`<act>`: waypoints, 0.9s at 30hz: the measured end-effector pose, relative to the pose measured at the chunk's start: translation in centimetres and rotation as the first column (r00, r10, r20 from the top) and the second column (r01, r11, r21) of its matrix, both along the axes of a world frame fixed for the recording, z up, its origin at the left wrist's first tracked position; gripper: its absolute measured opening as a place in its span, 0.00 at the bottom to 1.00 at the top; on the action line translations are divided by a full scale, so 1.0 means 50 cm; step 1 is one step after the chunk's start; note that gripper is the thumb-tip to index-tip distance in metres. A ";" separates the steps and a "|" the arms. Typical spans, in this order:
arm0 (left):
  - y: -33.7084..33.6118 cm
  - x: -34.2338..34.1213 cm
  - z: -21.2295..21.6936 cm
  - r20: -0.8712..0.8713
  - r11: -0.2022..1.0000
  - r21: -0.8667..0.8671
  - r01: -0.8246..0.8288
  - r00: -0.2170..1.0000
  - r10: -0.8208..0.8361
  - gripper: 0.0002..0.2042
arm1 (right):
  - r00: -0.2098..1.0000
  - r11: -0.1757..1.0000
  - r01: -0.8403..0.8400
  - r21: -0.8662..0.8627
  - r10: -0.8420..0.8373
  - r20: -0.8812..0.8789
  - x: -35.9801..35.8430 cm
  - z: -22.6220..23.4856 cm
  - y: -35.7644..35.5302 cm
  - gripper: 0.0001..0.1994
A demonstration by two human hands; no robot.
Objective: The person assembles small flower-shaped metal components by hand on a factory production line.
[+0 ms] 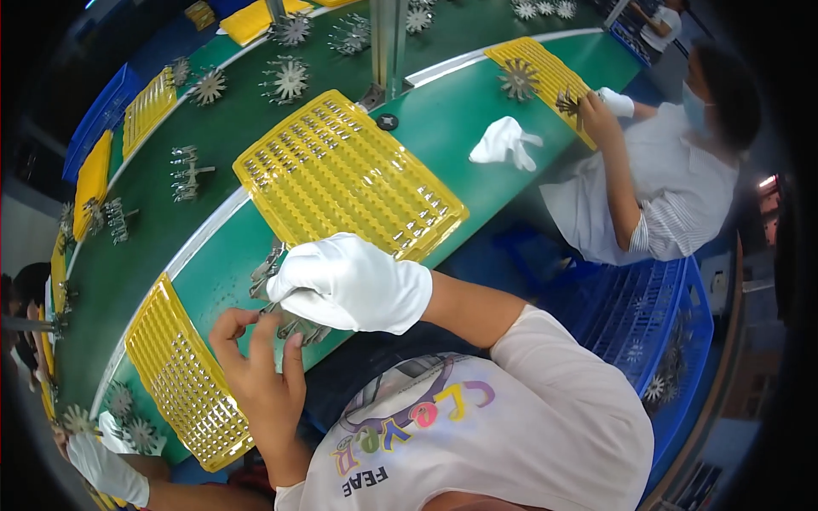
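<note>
My right hand (351, 283), in a white glove, is closed on a grey star-shaped metal cluster (294, 324) at the near edge of the green bench. My bare left hand (258, 364) pinches the same cluster from below with thumb and fingertips. Part of the cluster (266, 271) sticks out past the glove toward a large yellow grid tray (317, 211), which holds rows of small metal pieces just beyond my hands. A second yellow grid tray (175, 366) lies to the left of my left hand.
A green conveyor belt (153, 247) carries several star-shaped metal clusters (288, 80). A metal post (388, 47) stands behind the tray. A loose white glove (506, 141) lies on the bench. A co-worker (656, 187) sits at right. Blue baskets (660, 328) stand nearby.
</note>
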State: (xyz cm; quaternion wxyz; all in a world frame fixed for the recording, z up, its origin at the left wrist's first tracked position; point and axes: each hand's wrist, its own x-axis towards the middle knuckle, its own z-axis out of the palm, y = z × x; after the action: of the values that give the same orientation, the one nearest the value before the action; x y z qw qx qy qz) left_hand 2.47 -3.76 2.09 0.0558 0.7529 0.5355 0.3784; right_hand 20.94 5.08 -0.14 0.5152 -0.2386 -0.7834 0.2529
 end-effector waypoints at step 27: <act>0.092 -0.118 -0.016 0.308 0.954 -0.256 0.158 0.949 -0.075 0.08 | 0.537 0.920 0.355 0.169 -0.348 0.768 0.336 -0.085 0.130 0.04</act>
State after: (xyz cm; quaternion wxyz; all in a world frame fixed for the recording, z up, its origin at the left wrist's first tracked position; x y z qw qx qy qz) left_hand -3.43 0.86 1.32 0.2621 0.7034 0.5231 0.4036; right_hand 37.75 11.60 -4.38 0.1588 -0.4788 -0.8633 0.0168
